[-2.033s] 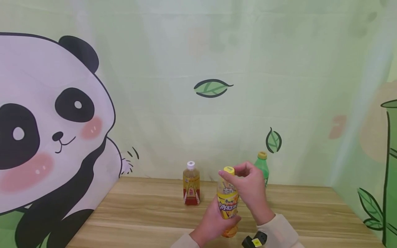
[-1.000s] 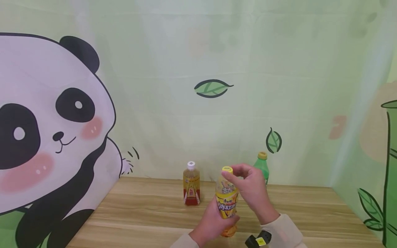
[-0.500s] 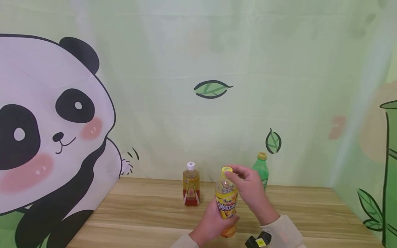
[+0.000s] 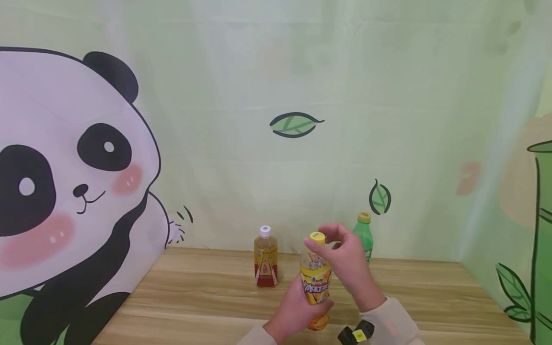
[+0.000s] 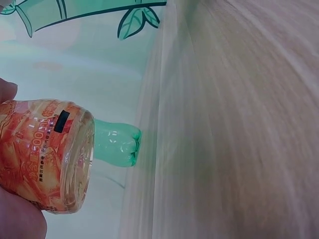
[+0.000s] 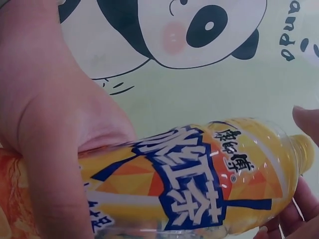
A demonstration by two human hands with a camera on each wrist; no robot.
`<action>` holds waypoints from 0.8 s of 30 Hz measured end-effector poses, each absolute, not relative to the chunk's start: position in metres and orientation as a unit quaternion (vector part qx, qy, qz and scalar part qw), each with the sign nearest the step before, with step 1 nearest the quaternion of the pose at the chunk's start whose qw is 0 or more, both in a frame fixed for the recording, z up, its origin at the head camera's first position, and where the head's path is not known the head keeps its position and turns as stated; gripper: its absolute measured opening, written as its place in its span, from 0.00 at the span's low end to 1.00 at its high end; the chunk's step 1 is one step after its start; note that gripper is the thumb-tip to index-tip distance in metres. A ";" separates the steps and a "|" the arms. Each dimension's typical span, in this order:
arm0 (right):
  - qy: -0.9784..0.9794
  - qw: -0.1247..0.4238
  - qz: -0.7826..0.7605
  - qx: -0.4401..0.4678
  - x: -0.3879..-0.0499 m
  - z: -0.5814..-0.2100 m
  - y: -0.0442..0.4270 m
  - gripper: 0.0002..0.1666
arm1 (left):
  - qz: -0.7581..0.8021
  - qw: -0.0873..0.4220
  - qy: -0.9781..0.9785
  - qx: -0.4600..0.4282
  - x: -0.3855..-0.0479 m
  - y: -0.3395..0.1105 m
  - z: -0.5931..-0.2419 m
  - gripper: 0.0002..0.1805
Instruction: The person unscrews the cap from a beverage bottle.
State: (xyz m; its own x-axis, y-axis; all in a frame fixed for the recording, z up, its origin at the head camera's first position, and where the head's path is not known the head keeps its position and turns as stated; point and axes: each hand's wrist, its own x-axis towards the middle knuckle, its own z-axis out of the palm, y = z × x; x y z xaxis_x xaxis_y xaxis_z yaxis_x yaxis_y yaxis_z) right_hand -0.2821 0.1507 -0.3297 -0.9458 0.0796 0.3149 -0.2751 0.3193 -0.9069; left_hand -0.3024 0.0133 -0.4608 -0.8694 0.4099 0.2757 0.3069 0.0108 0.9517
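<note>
A tea bottle with a yellow label (image 4: 316,282) is held upright, its base off the table in the left wrist view. My left hand (image 4: 293,306) grips its lower half, fingers and thumb wrapped around it. At the top, my right hand (image 4: 349,263) has its thumb and fingers around the yellow cap (image 4: 317,236). The right wrist view shows the label (image 6: 184,179) large and the yellow neck and cap (image 6: 303,153) between the right thumb and fingers. Orange patterning covers the bottle's lower part (image 5: 40,154) in the left wrist view.
On the wooden table (image 4: 207,292), a bottle with a white cap (image 4: 266,261) stands to the left. A green bottle (image 4: 363,234) stands behind my right hand, partly hidden. A black device (image 4: 355,333) is at the right wrist. A panda-printed cloth (image 4: 233,167) hangs behind.
My right thumb has shifted leftward across the cap, and the right hand and wrist have moved slightly left. My left hand still grips the bottle in nearly the same place.
</note>
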 end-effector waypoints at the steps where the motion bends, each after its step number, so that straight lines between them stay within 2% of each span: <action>1: -0.796 0.157 0.583 0.054 -0.282 -0.330 0.150 0.33 | 0.655 0.039 0.712 0.251 -0.302 0.013 -0.461 0.37; 12: -0.788 0.185 0.586 0.032 -0.278 -0.326 0.145 0.30 | 0.654 0.035 0.713 0.249 -0.302 0.014 -0.462 0.36; 24: -0.790 0.181 0.584 0.043 -0.279 -0.328 0.146 0.25 | 0.660 0.034 0.711 0.240 -0.304 0.012 -0.464 0.36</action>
State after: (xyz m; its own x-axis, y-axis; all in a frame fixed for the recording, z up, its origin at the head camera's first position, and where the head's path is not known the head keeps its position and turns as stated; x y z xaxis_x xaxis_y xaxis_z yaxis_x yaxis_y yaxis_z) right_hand -0.2791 0.1457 -0.3283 -0.9303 0.1433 0.3375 -0.2805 0.3146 -0.9068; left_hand -0.3036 0.0115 -0.4644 -0.8821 0.3868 0.2688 0.2968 0.0133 0.9549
